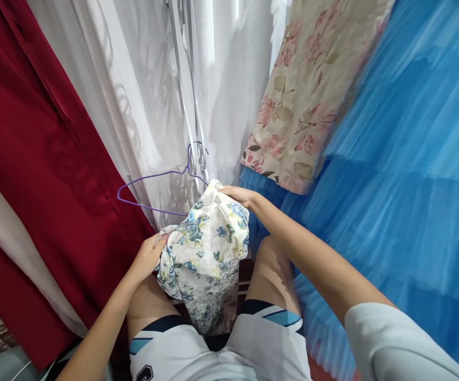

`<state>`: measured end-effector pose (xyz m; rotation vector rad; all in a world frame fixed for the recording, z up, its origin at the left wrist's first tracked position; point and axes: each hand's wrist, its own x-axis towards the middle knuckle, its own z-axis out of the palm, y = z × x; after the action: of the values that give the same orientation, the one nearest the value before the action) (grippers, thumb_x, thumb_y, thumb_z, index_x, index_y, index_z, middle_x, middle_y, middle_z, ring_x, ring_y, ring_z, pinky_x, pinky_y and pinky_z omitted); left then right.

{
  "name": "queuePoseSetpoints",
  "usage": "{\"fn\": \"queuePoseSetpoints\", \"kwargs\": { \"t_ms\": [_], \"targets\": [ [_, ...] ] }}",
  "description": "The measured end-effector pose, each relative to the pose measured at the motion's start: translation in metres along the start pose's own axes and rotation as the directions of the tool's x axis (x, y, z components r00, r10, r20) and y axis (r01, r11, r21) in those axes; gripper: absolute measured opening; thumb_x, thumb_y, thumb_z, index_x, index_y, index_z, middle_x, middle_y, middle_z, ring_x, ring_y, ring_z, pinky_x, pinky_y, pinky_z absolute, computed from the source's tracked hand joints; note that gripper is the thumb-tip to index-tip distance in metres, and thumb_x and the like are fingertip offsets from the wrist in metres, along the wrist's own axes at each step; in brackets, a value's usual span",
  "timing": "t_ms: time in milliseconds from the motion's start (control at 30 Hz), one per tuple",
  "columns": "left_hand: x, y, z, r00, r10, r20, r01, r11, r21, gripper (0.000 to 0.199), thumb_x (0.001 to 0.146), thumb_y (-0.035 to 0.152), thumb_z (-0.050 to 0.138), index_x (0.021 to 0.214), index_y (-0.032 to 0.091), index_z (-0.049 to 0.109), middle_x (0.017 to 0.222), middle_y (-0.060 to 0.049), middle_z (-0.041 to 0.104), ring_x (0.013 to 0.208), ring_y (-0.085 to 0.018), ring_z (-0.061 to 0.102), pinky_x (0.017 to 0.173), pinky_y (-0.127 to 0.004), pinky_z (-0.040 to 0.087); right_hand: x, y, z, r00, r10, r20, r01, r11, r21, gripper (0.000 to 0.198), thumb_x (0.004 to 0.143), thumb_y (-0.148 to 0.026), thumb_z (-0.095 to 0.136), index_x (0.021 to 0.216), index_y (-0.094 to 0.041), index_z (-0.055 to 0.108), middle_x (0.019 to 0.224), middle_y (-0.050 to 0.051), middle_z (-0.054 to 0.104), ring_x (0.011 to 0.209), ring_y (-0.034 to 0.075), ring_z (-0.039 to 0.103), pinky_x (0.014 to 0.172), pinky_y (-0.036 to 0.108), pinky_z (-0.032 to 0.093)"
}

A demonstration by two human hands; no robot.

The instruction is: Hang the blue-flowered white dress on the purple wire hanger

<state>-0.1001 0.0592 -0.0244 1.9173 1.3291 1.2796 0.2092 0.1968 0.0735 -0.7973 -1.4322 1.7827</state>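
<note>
White floral cloth (203, 248), printed in blue and yellow, is held up against the lower right of the purple hanger (161, 173), whose right arm is lost to view behind it. The cloth's left edge is pinched between thumb and fingers by the left hand (149, 256), below the hanger's bare left corner. Its upper corner is gripped by the right hand (237, 196), to the right of the hanger; some of those fingers are covered by the fabric, so how tightly they are closed cannot be told.

As far as can be judged, the work is about half done: the hanger's right side is covered, while its left side is bare and is not yet reached by the cloth. The hanger's top is set among white straps (185, 79) (whether it is caught on them is unclear).

Red fabric (34, 159) is hung to the left of the hanger, white drapery (225, 79) behind it, a pink-flowered garment (293, 106) to its upper right and blue tiered tulle (392, 185) farther right. No brand or label can be read; on the pale shorts (253, 344) below the hanger, only a dark mark (145, 373) resembling a G or a 6 is shown, cut off by the edge of view.
</note>
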Motion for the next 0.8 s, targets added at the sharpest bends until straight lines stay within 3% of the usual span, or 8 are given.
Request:
{"fn": "queuePoseSetpoints", "kwargs": {
  "t_ms": [100,200,267,333,400,500,633,800],
  "targets": [
    [0.007,-0.023,-0.025,0.985,0.004,0.170,-0.049,0.963,0.264,0.028,0.086,0.038,0.051,0.095,0.022,0.071,0.083,-0.003,0.068,0.080,-0.022,0.061,0.077,-0.030,0.046,-0.008,0.004,0.004,0.998,-0.062,-0.014,0.063,0.997,0.049,0.005,0.083,-0.016,0.068,0.085,-0.013,0.065,0.069,0.008,0.074,0.059,0.022,0.071,0.058,0.032,0.060],
    [0.029,-0.047,-0.055,0.961,-0.020,0.274,-0.127,0.852,0.507,0.025,0.081,0.036,0.053,0.089,0.025,0.074,0.085,-0.005,0.069,0.083,-0.023,0.060,0.085,-0.033,0.043,-0.012,0.004,0.002,0.996,-0.084,0.006,0.083,0.993,0.080,0.005,0.085,-0.016,0.067,0.084,-0.012,0.066,0.071,0.008,0.074,0.059,0.019,0.070,0.058,0.028,0.059],
    [0.051,-0.059,-0.077,0.972,-0.012,0.233,-0.138,0.776,0.615,0.028,0.081,0.036,0.052,0.095,0.028,0.075,0.095,-0.006,0.070,0.094,-0.025,0.059,0.093,-0.037,0.037,-0.011,0.002,-0.001,0.995,-0.099,-0.001,0.099,0.992,0.083,0.004,0.084,-0.015,0.067,0.084,-0.011,0.067,0.072,0.008,0.074,0.060,0.018,0.070,0.058,0.027,0.058],
    [0.079,-0.064,-0.098,0.993,0.032,0.114,-0.103,0.706,0.700,0.032,0.084,0.036,0.048,0.103,0.031,0.073,0.105,-0.006,0.069,0.105,-0.026,0.055,0.099,-0.042,0.030,-0.010,0.001,-0.002,0.994,-0.109,-0.015,0.110,0.991,0.076,0.004,0.084,-0.014,0.068,0.084,-0.011,0.067,0.074,0.008,0.074,0.061,0.018,0.070,0.060,0.028,0.059],
    [0.106,-0.060,-0.116,0.996,0.093,-0.013,-0.050,0.637,0.769,0.033,0.087,0.035,0.045,0.106,0.031,0.072,0.110,-0.008,0.067,0.112,-0.027,0.052,0.100,-0.046,0.025,-0.009,-0.001,-0.002,0.994,-0.108,-0.028,0.110,0.992,0.069,0.004,0.083,-0.014,0.068,0.085,-0.011,0.067,0.074,0.008,0.074,0.062,0.020,0.071,0.062,0.030,0.059],
    [0.138,-0.047,-0.130,0.984,0.155,-0.085,-0.020,0.572,0.820,0.031,0.088,0.033,0.045,0.104,0.028,0.071,0.112,-0.011,0.065,0.120,-0.030,0.045,0.100,-0.049,0.021,-0.008,-0.002,-0.001,0.994,-0.101,-0.032,0.103,0.992,0.071,0.004,0.084,-0.014,0.067,0.086,-0.011,0.067,0.074,0.008,0.074,0.063,0.021,0.071,0.063,0.033,0.060],
    [0.154,-0.028,-0.128,0.983,0.160,-0.089,-0.027,0.605,0.796,0.028,0.087,0.027,0.043,0.099,0.024,0.069,0.106,-0.009,0.066,0.116,-0.029,0.047,0.097,-0.043,0.027,-0.008,0.000,-0.002,0.998,-0.064,-0.003,0.064,0.993,0.098,0.006,0.085,-0.014,0.065,0.088,-0.010,0.067,0.078,0.009,0.075,0.065,0.021,0.072,0.065,0.032,0.060],
    [0.153,0.001,-0.102,0.949,0.263,-0.174,-0.102,0.779,0.619,0.024,0.087,0.022,0.039,0.095,0.019,0.061,0.085,-0.004,0.063,0.080,-0.019,0.056,0.076,-0.029,0.039,-0.011,-0.002,-0.007,0.998,-0.066,0.012,0.064,0.991,0.113,0.008,0.086,-0.013,0.062,0.089,-0.010,0.069,0.074,0.008,0.075,0.063,0.020,0.071,0.063,0.031,0.059]
  ]
}}
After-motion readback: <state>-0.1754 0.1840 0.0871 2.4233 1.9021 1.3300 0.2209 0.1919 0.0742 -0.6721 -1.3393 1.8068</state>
